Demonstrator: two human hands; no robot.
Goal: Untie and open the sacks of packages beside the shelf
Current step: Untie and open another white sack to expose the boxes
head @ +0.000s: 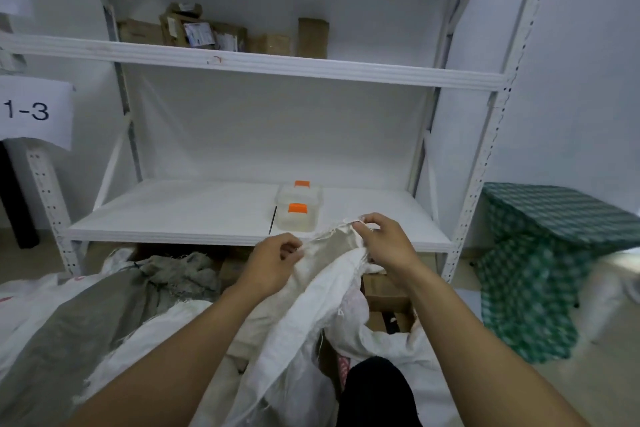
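Both hands are on the white sack point(304, 315), which sits on the floor directly in front of the shelf point(173, 211), with its top edge lifted to about the level of the lower board. Left hand point(273, 263): fingers point(292, 248) curled and pinching the sack fabric on the left side of the mouth. Right hand point(384, 243): fingers point(372, 218) pinching the frayed top edge, slightly higher and closer to the shelf than the left. The fabric is bunched between the two hands; I can't tell whether a tie or knot is there. A grey sack point(104, 315) lies to the left, touching the white one, with its neck crumpled under the shelf edge. A brown cardboard box point(384, 291) shows just below the right wrist, beside the sack. On the lower shelf board are two clear tubs with orange lids point(299, 215), one behind the other, just beyond the hands. On the upper board there's a row of cardboard parcels point(207, 31). A paper label reading "1-3" point(34, 111) is on the left upright. A green checked cloth point(540, 253) is draped over something to the right of the shelf.
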